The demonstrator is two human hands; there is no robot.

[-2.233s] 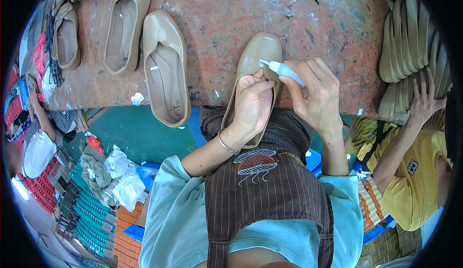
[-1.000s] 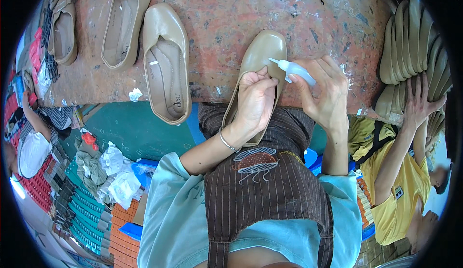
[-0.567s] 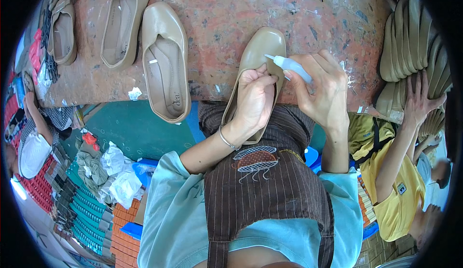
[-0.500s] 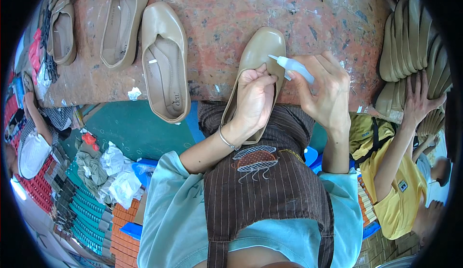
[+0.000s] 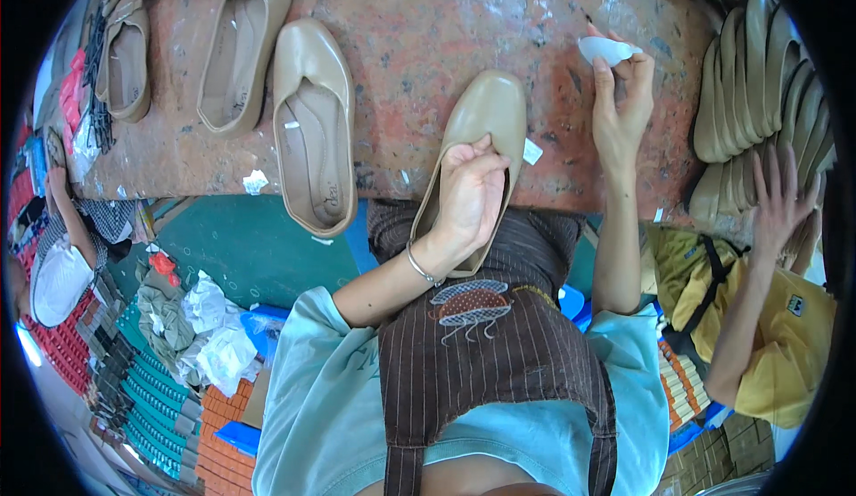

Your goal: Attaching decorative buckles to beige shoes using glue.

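Observation:
A tan slip-on shoe (image 5: pixel 486 103) lies in front of me, toe pointing away, its heel end over the table's near edge. My left hand (image 5: pixel 471 191) is closed at the shoe's opening, fingers pinched on the edge of the vamp. My right hand (image 5: pixel 622 95) is raised over the table to the right, apart from the shoe. Its thumb and fingers grip a small white squeeze bottle (image 5: pixel 606 50), whose thin tip points up and away to the left. To the left of the worked shoe lies another tan shoe (image 5: pixel 312 121), opening upward.
More tan shoes (image 5: pixel 241 59) lie along the left of the worn reddish table (image 5: pixel 428 23). Stacked tan shoes (image 5: pixel 736 95) line the right side, where another person's hand (image 5: pixel 777 193) touches them. A white paper scrap (image 5: pixel 532 152) lies beside the worked shoe. Crumpled white bags (image 5: pixel 223 344) sit lower left.
My right hand has moved up and away from the shoe with the squeeze bottle. My left hand keeps its pinch on the shoe. A white scrap now shows beside the shoe.

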